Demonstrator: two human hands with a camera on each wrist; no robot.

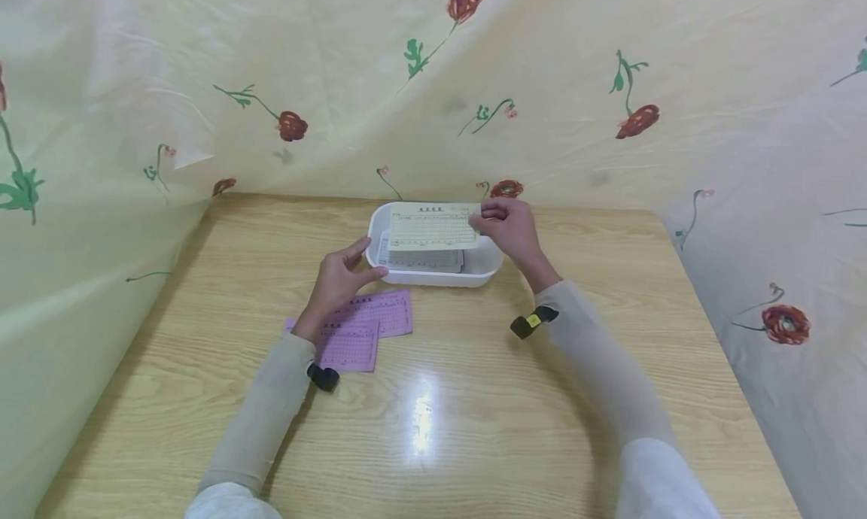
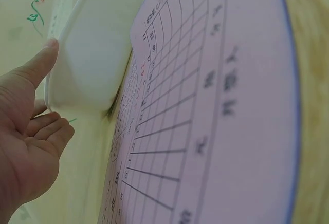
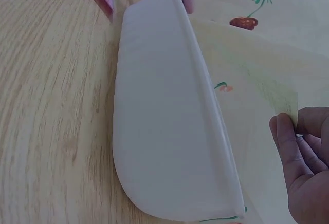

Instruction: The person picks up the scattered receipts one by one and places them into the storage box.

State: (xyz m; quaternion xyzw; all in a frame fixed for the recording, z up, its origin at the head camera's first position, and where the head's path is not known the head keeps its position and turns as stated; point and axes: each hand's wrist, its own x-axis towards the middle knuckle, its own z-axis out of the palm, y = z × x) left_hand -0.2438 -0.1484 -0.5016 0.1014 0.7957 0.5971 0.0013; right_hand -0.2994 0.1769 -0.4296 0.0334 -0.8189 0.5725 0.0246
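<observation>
My right hand [image 1: 509, 229] pinches the right end of a pale yellow printed slip [image 1: 433, 227], thumb against fingers. The slip is over a white plastic tray [image 1: 433, 279] and hides part of its inside. Beneath it, a stack of printed slips [image 1: 427, 260] lies in the tray's left part. My left hand [image 1: 339, 278] holds the tray's left end, thumb at the front rim [image 2: 47, 82] and fingers farther back. Two purple printed slips [image 1: 348, 347] overlap on the table below my left wrist, which hides part of them.
The tray stands near the back of a wood-grain table [image 1: 460, 399]. A flowered cloth [image 1: 339, 83] hangs behind it and along both sides. Each wrist carries a black strap [image 1: 533, 321].
</observation>
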